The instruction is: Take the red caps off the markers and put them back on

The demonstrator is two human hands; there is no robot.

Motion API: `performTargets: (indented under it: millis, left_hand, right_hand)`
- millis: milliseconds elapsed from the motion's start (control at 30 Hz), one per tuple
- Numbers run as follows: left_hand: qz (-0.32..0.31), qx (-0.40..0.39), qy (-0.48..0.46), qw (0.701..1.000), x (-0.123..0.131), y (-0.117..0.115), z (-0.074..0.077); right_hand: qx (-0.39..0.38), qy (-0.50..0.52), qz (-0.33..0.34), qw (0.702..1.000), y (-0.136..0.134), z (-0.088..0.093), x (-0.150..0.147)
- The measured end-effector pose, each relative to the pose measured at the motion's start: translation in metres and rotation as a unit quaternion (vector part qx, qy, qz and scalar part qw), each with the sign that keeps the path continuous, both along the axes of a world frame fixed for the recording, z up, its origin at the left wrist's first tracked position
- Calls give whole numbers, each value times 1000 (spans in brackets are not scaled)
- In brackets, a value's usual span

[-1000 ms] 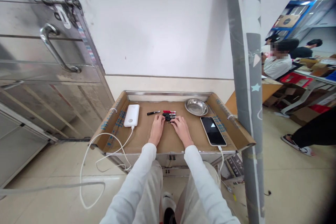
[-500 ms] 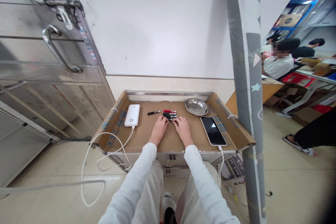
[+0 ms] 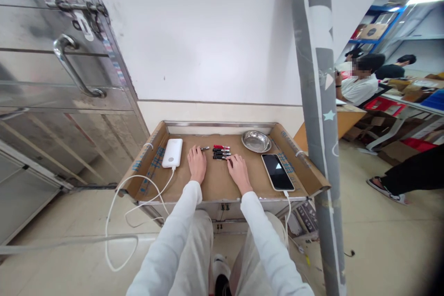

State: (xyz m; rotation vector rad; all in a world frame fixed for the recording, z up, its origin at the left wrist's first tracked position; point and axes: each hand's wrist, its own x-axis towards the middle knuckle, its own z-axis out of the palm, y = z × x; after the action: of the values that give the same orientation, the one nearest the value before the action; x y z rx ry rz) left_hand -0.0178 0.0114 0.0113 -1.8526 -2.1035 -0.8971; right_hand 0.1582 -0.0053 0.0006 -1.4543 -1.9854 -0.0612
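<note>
A small row of black and red pens (image 3: 221,151) lies on the cardboard-lined table (image 3: 215,180). My right hand (image 3: 237,170) rests just right of the row, its fingertips touching the nearest pen's end. My left hand (image 3: 196,163) lies over a single black pen (image 3: 205,148) that sits left of the row, its fingers stretched toward it; only the pen's right end shows. I cannot make out whether the fingers grip it.
A white power bank (image 3: 172,152) with a white cable (image 3: 138,203) lies at the left, a steel bowl (image 3: 256,141) and a phone (image 3: 277,172) at the right. A grey pole (image 3: 317,101) stands at right, a metal cabinet (image 3: 52,78) at left. People sit beyond at the right.
My left hand has left the row of pens and moved left onto the single black pen. My right hand stays by the row. The camera has shifted slightly.
</note>
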Motion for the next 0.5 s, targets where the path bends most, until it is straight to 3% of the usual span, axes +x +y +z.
performTargets:
  millis: [100, 167, 267, 367, 433, 500]
  left_hand:
    - [25, -45, 10, 999, -12, 3, 0]
    - [9, -48, -5, 999, -16, -1, -1]
    - [-128, -29, -72, 989, -15, -14, 0]
    - [-304, -25, -148, 941, -6, -26, 0]
    - [-352, -16, -196, 915, 3, -30, 1]
    - [-346, 11, -255, 903, 13, -29, 3]
  right_hand:
    - [1, 22, 10, 1000, -1, 3, -1]
    - [5, 46, 24, 999, -2, 7, -2]
    - [13, 89, 65, 994, -5, 13, -5]
    - [-3, 113, 124, 986, -7, 16, -6]
    - [-22, 127, 150, 980, -7, 15, -6]
    - [-36, 146, 162, 975, -7, 14, -5]
